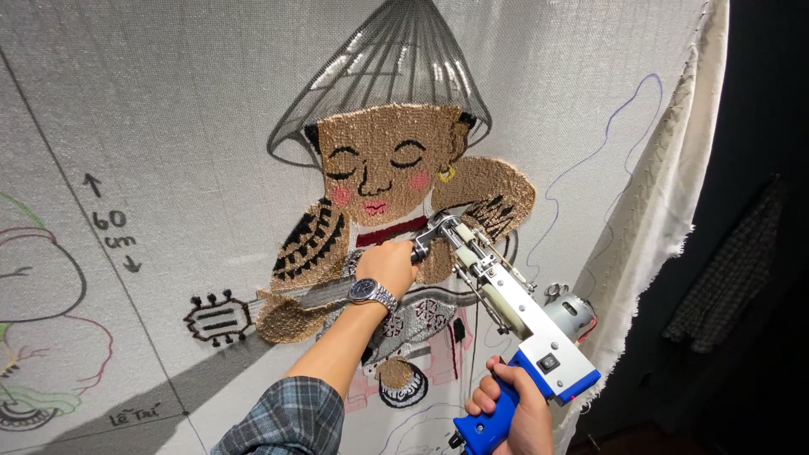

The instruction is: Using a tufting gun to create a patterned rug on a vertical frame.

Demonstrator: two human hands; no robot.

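Grey backing cloth (194,101) hangs stretched upright across the scene, carrying a half-tufted figure (388,177) with a tan face, closed eyes and a cone hat (383,72) drawn only in dark outline. Against it presses a tufting gun (506,303), white-bodied with a blue handle, its nose touching the cloth just below the figure's red collar band. Both hands are on the tool. The left hand (388,265) is curled shut around the front grip beside the nose, a metal wristwatch (371,292) on the wrist and a plaid sleeve (278,417) at the near edge. The right hand (510,409) is closed around the blue handle, low and near, fingers wrapped fully. A small motor (569,307) sits on the gun's right side. Left of the figure are hand-drawn arrows and marks, and at the far left edge coloured outlines of another drawing (38,337). A thin blue yarn (607,143) trails loosely over the cloth to the right. The cloth's frayed loose edge (674,211) hangs right, with dark space and a checked garment (729,270) beyond it
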